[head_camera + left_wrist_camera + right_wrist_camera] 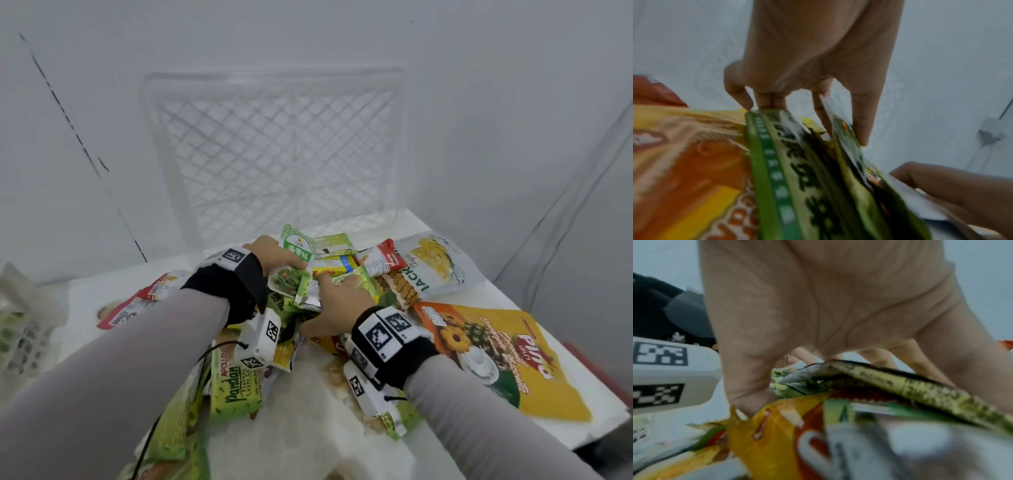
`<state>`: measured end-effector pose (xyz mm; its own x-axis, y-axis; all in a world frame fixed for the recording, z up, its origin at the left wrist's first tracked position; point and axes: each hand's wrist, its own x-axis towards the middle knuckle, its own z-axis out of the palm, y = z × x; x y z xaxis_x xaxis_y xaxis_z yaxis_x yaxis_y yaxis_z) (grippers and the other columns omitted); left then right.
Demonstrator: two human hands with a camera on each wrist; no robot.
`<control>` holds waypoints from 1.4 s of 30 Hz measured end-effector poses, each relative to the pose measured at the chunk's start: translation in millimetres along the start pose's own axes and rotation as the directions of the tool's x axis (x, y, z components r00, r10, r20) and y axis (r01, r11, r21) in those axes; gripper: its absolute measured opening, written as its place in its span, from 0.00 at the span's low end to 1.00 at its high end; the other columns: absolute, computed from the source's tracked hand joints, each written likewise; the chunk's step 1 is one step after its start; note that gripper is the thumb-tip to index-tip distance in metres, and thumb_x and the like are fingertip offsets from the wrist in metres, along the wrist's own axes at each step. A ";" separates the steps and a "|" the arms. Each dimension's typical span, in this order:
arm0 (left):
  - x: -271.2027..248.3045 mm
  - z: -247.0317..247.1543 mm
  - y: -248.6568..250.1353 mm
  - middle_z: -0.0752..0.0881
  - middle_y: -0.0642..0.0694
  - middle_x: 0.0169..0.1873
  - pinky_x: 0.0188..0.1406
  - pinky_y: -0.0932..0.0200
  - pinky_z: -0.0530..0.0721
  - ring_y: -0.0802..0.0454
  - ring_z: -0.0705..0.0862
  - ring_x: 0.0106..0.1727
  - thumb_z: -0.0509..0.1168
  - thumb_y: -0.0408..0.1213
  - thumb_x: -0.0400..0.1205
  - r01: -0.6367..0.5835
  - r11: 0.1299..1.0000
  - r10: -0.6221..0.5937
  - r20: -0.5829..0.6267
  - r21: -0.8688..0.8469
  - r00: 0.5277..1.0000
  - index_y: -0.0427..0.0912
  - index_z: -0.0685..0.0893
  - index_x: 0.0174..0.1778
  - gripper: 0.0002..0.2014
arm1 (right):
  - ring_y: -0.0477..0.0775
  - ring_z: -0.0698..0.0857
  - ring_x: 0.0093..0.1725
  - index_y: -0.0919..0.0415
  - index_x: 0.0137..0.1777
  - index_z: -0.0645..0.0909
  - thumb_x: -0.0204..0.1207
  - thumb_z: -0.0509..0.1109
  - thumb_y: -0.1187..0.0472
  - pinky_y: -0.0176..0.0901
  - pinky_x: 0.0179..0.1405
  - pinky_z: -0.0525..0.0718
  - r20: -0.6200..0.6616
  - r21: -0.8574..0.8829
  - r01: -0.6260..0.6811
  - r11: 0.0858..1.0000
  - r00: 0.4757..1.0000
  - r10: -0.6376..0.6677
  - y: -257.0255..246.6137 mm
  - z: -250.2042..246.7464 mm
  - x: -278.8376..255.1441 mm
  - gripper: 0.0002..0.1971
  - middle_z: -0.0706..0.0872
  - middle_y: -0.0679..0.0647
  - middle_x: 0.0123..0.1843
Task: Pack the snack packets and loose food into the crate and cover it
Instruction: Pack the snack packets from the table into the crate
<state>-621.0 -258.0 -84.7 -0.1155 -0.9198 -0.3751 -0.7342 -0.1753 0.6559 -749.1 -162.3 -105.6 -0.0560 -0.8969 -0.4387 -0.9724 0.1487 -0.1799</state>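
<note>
Snack packets [329, 270] sit in a loose heap on the white table [579, 387], right in front of me; none visible in the crate. White lattice crate [274, 150] stands tipped up on its side against the wall behind the heap, open grid facing me.

My left hand [274, 255] is at the back-left of the heap, pinching a small green seaweed packet [294, 260]. Left wrist view: thumb [863, 123] on one face, index finger behind the other, packet edge between them; remaining fingers curl down onto a green packet [797, 170] below.

My right hand [337, 301] is just beside it, touching the same cluster. Right wrist view: thumb and fingers arch over a bunch of thin green and silver packets [879, 382], clamping them from both sides. Exact count in the bunch: cannot tell, too blurred.

Around the hands:
- big yellow-orange biscuit bag [493, 353], flat, right of my right wrist
- jackfruit chips bag [435, 263], back right, partly over a red-topped packet [383, 260]
- green pandan cake packet [233, 383], under my left forearm
- red packet [137, 301], far left of the heap

Second basket-like thing [20, 325] at the far left edge, contents unclear.
</note>
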 end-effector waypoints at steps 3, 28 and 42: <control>-1.0 -3.5 -1.0 0.88 0.38 0.49 0.54 0.48 0.84 0.41 0.86 0.51 0.78 0.40 0.69 -0.044 0.993 0.055 0.101 -0.106 0.993 0.31 0.86 0.51 0.20 | 0.73 0.77 0.61 0.55 0.71 0.59 0.65 0.72 0.39 0.62 0.57 0.81 -0.053 0.051 0.049 0.997 0.997 -0.046 -1.5 -3.9 -2.8 0.40 0.62 0.72 0.73; -6.6 5.7 -0.7 0.88 0.36 0.40 0.44 0.50 0.83 0.42 0.85 0.35 0.72 0.36 0.75 0.101 0.869 0.027 0.251 -0.484 0.968 0.33 0.83 0.52 0.13 | 0.61 0.76 0.63 0.57 0.64 0.72 0.68 0.70 0.47 0.50 0.58 0.78 -0.319 0.350 0.208 0.913 0.943 -0.092 -6.1 3.5 -33.8 0.27 0.72 0.59 0.65; -20.8 -13.0 -23.5 0.87 0.37 0.34 0.35 0.54 0.80 0.44 0.83 0.33 0.76 0.34 0.69 -0.226 0.917 0.208 -0.089 -0.328 0.974 0.31 0.89 0.43 0.10 | 0.62 0.79 0.60 0.59 0.64 0.69 0.63 0.77 0.51 0.51 0.52 0.82 -0.304 0.289 0.158 0.944 0.950 -0.066 -15.7 4.3 -33.5 0.32 0.76 0.60 0.62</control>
<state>-592.6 -239.2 -83.8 -0.2053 -0.9637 -0.1706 -0.4276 -0.0684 0.9014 -731.0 -132.9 -91.9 -0.0583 -0.9888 -0.1372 -0.8616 0.1193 -0.4933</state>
